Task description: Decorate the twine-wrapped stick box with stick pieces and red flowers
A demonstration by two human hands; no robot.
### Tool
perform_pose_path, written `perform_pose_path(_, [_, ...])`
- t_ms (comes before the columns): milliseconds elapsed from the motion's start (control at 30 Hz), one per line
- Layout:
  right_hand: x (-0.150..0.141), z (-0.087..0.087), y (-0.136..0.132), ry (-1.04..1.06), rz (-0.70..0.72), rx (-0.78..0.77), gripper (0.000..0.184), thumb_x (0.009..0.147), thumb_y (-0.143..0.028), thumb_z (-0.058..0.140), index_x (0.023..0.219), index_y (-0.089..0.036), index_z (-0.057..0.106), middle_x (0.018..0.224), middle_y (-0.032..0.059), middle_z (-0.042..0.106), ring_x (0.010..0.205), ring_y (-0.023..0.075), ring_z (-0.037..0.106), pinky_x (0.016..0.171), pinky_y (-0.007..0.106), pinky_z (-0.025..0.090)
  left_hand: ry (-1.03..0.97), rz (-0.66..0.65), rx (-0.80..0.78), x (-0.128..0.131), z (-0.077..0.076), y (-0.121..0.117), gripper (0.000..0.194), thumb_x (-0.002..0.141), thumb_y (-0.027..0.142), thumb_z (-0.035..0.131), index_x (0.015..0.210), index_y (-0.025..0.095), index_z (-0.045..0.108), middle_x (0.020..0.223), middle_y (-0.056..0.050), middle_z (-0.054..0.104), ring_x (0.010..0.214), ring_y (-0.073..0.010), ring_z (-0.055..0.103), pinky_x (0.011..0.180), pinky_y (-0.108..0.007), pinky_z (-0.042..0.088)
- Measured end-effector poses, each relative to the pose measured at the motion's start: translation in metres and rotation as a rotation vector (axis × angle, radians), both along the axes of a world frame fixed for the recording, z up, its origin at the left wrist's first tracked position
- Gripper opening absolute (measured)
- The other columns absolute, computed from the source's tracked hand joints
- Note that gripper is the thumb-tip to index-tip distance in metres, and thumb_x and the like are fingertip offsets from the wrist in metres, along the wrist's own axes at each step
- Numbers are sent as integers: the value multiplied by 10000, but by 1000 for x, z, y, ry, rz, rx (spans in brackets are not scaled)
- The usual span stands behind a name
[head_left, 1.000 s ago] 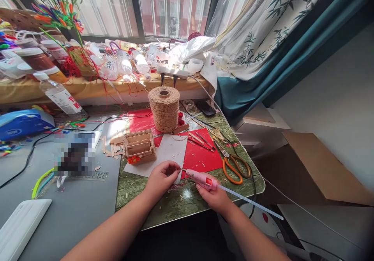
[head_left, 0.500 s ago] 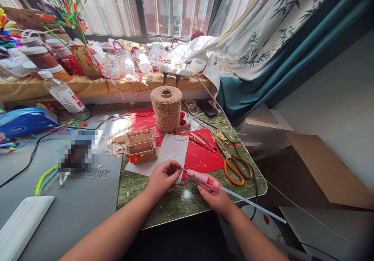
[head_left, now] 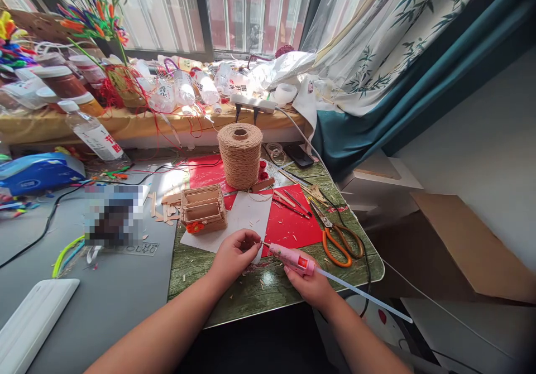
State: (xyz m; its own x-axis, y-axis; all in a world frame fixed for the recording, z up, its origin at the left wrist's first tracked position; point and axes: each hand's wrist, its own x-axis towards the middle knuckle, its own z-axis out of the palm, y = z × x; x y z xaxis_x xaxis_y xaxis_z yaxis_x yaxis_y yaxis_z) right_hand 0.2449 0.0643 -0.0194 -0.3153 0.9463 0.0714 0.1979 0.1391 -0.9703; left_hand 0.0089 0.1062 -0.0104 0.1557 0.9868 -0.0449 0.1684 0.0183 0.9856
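Only your viewpoint has clearly moved since the earlier frame, turning slightly left. Your right hand (head_left: 313, 288) grips the pink plastic glue gun (head_left: 287, 257) above the green wood-patterned tabletop (head_left: 201, 296), its tip beside your left hand (head_left: 233, 255), fingers narrowly pinched; whether they hold anything, I cannot tell.

A phone (head_left: 298, 155) lies near the far right corner of the table (head_left: 245, 296), by a teal curtain (head_left: 347, 134). Bottles (head_left: 206, 87) crowd the sill (head_left: 29, 129) beyond the far edge; a brown box (head_left: 481, 245) stands past the right edge.
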Motion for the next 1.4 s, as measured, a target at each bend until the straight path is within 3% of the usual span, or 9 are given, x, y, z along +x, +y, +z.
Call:
perform_pose_path(200, [-1,-1,0,-2,-24,14,373,969,-296,616,1331,-271,701,1237,97,754,1169,315,703,1067,494,545,-8,-2,-3,-1,-3,-1,141,879,307,695,974,202,697,892,-29,725,819,-173,672,749,-287,530])
perform_pose_path(533, [-3,6,0,8,-19,-1,399,949,-330,641,1335,-257,709,1290,103,739,1228,319,679,1114,495,509,6,3,4,-2,-4,-2,139,883,314,695,962,200,706,903,-35,733,824,-175,675,760,-289,524])
perform_pose_path(800, [-2,1,-1,-31,-62,12,376,922,-309,646,1282,-237,729,1136,101,780,1043,295,728,985,456,590,11,-2,7,-1,0,-1,129,878,316,691,925,197,709,857,-33,727,777,-170,661,723,-281,512])
perform_pose_path(1033, [-1,-4,-2,-50,-97,35,317,919,-299,647,1213,-239,750,1090,90,784,997,283,740,924,420,605,22,3,6,-2,-1,-1,118,877,311,693,919,204,716,840,-20,723,750,-159,647,703,-268,501])
perform_pose_path(1400, [-1,-5,-3,-48,-77,8,377,935,-321,637,1290,-228,722,1157,108,775,1060,297,729,984,442,588,35,19,14,-2,1,-1,144,874,333,695,918,198,718,858,-29,743,781,-173,677,736,-289,535])
